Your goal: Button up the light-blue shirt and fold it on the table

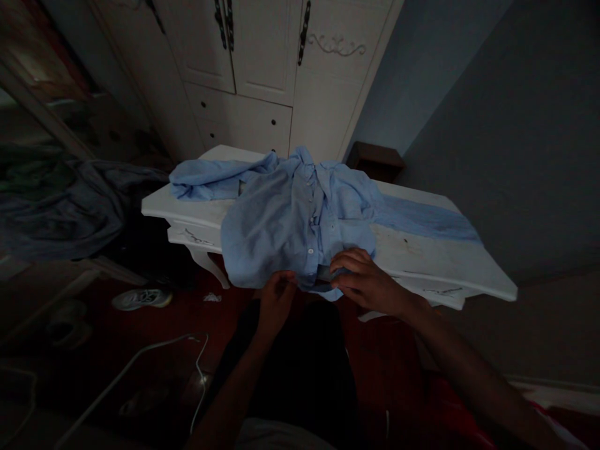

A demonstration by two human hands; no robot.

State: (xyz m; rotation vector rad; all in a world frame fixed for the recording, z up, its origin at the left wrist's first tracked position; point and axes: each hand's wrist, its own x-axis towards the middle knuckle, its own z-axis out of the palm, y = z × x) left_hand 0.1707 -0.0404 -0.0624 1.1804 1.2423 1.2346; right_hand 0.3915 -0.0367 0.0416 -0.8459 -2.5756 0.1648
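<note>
Left hand (276,294) is pinched shut on the bottom hem of the blue shirt (290,212), fingertips up against the cloth. Right hand (365,281) sits just beside it on the same hem, fingers curled over the fabric at the button strip with the thumb tucked under, so it looks like a light pinch too.

The shirt lies front-up on the white surface (422,250), hem hanging over the near edge and collar at the far side. My guess is it's thin, light and floppy, with no stiffness at all. It'll sag and wrinkle wherever it isn't held. I'd say the hem corners, the button strip or the shoulder seams are the sane places to grab, since the doubled cloth gives a bit of grip.

Counts: one shirt and two sleeves, one bunched out to the shirt's left and one laid flat to its right. There are a few white buttons, too small to count properly.

Behind the shirt is one white wardrobe (262,62). Left of the shirt is a dark heap of cloth (70,200). Below and left of it, on the floor, are one shoe (140,299) and one white cable (197,362).
</note>
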